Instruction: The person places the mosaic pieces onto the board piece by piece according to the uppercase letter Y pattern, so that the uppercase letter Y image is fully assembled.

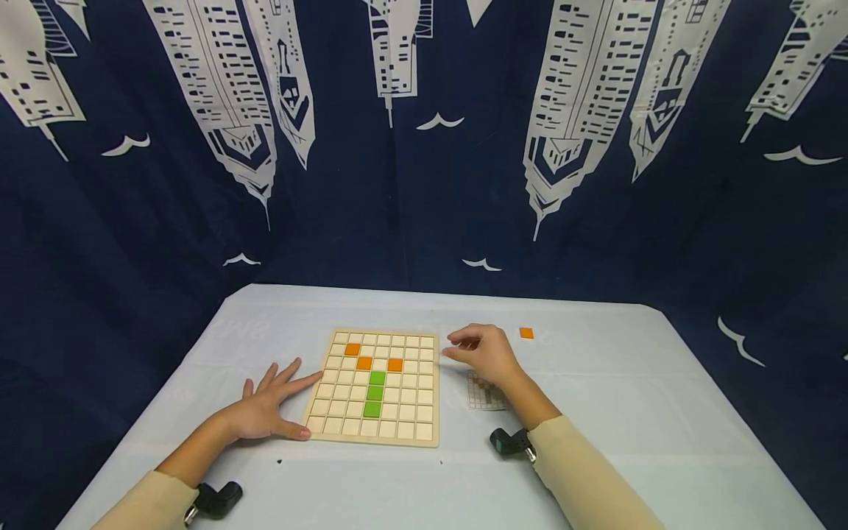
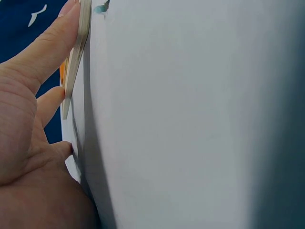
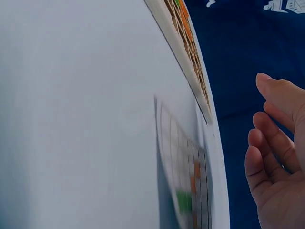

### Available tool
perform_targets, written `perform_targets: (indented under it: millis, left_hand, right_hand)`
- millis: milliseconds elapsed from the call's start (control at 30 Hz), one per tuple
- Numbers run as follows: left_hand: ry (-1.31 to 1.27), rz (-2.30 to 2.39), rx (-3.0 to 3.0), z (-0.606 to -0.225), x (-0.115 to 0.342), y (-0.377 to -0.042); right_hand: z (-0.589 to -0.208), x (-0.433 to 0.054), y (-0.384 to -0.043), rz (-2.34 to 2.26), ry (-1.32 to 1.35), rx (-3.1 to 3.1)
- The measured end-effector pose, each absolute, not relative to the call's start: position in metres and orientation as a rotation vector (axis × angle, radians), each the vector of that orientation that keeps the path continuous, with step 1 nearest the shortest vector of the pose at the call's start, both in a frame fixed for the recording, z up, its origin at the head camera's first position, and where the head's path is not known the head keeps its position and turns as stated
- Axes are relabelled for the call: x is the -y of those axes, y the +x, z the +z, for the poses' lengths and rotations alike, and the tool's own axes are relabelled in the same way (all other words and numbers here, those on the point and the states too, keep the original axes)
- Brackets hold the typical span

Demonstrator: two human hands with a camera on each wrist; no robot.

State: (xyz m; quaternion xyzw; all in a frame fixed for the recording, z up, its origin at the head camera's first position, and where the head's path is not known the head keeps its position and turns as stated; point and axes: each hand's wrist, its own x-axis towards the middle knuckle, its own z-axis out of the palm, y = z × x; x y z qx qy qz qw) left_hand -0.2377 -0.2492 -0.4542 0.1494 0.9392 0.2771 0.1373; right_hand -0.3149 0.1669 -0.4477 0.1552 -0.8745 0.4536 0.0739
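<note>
A wooden grid board (image 1: 404,443) lies on the table with orange tiles (image 1: 394,365) and green tiles (image 1: 374,393) in some of its squares. My left hand (image 1: 268,408) is at the board's left side, fingers spread, with thumb and forefinger touching the edge; the left wrist view shows the thumb (image 2: 52,45) against it. Beyond the board's right side hovers my right hand (image 1: 483,353), fingers loosely bent. In the right wrist view nothing sits between its thumb (image 3: 281,93) and fingers. Below that hand is a printed grid card (image 1: 482,394), partly hidden by the wrist.
One loose orange tile (image 1: 526,333) lies on the white table (image 1: 629,383), to the right of and behind the right hand. Small dark specks (image 1: 280,461) dot the near side. A dark blue patterned cloth (image 1: 397,191) hangs behind the table.
</note>
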Motion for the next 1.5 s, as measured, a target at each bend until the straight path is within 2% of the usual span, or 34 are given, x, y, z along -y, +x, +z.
perform_targets:
  millis: [833, 1500]
  left_hand:
    - [0.432, 0.820, -2.713, -0.454, 0.250, -0.237]
    - [0.428, 0.803, -2.716, -0.456, 0.250, -0.238]
  right_hand:
    - [-0.457, -0.244, -0.320, 1.252, 0.352, 2.539]
    - [-0.462, -0.296, -0.339, 1.181, 0.156, 2.644]
